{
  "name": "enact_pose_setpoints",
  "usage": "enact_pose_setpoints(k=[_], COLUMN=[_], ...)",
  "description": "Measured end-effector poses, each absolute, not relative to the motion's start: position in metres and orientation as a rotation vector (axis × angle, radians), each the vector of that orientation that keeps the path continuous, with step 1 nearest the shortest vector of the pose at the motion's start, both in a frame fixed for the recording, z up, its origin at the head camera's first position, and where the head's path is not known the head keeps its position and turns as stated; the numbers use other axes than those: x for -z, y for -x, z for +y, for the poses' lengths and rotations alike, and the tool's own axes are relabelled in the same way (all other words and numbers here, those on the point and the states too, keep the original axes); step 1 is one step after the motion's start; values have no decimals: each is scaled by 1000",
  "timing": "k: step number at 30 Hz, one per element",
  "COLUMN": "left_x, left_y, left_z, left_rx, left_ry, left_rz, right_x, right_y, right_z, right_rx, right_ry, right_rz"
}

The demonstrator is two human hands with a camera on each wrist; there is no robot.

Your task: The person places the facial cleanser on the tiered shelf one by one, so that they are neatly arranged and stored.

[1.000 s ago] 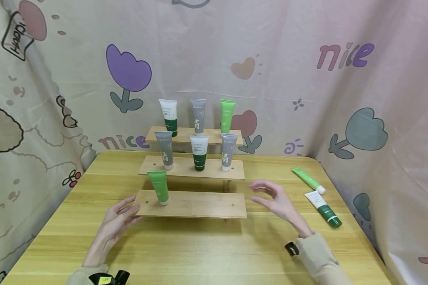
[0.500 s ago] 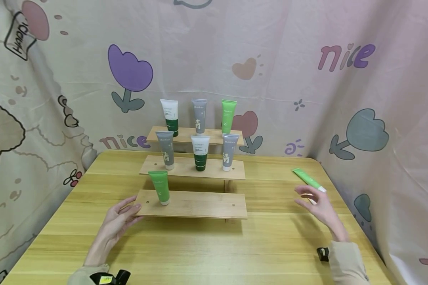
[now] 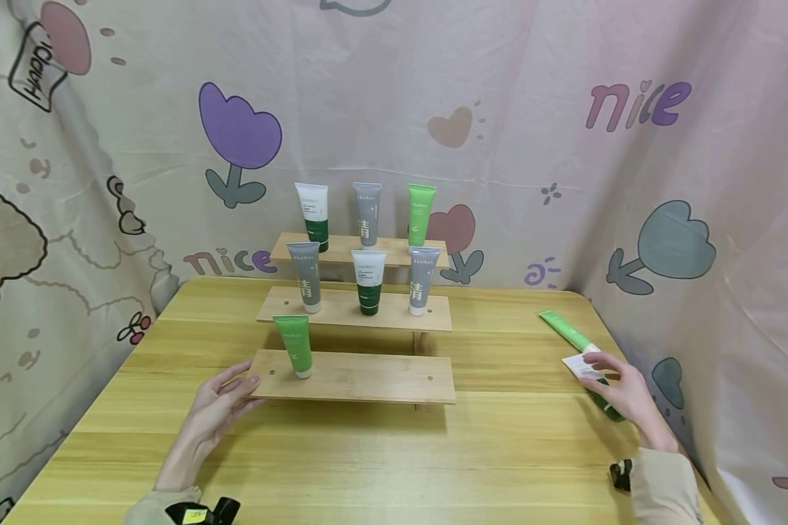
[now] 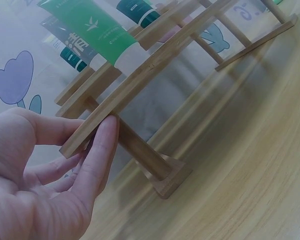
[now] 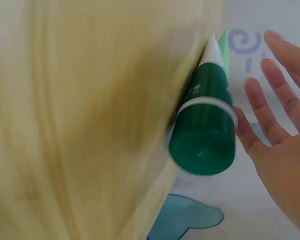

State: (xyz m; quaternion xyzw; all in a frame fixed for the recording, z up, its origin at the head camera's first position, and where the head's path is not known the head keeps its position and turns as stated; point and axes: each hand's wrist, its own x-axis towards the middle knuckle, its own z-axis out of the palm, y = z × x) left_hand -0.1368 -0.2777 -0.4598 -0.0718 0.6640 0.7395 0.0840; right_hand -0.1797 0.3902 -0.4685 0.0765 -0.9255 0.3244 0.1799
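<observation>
My left hand (image 3: pixel 213 412) pinches the left end of the lowest board of a three-tier wooden display shelf (image 3: pixel 374 379); in the left wrist view the thumb and fingers lie on either side of that board. A green squeeze tube (image 3: pixel 294 344) stands cap-down on this board, near its left end. At the table's right side, my right hand (image 3: pixel 630 397) hovers over a white and dark-green squeeze tube (image 3: pixel 581 364) and partly hides it. Seen from the right wrist, its fingers are spread beside the tube's dark-green cap (image 5: pixel 202 150), not wrapped round it.
On the middle and top boards stand several grey, white-green and light-green tubes, among them a grey tube (image 3: pixel 305 277). A light-green tube (image 3: pixel 565 329) lies on the wooden table (image 3: pixel 341 467) just behind the white-green one. A printed curtain (image 3: pixel 512 160) hangs behind.
My right hand has moved right, from beside the shelf to above the white-green tube lying on the table. The left hand stays at the board's end.
</observation>
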Motion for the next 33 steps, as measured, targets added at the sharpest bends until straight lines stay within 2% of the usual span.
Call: enact_pose_setpoints(k=[33], left_x=[462], left_y=[136], left_z=[-277], left_rx=[-2200], left_ry=[228], left_rz=[1995], right_x=[473], right_y=[186], right_z=[401], right_rx=[-922], right_ry=[-97], right_rz=[-2878])
